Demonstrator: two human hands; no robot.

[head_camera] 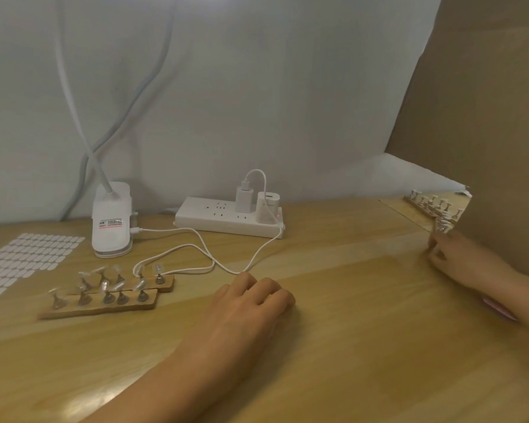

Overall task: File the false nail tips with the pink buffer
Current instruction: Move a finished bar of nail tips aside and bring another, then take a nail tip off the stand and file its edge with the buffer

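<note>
Two wooden strips at the left carry several clear false nail tips on small metal stands. More nail tip stands sit on a strip at the far right. One stand is right at the fingertips of my right hand, whose fingers are curled there; blur hides whether they pinch it. A pink buffer lies on the table, mostly hidden under my right forearm. My left hand rests on the wooden table mid-frame, fingers loosely curled, holding nothing.
A white power strip with chargers stands at the back, its cables looping across the table towards my left hand. A white clip lamp base is at the back left, a sheet of white stickers at the far left, and a cardboard wall on the right.
</note>
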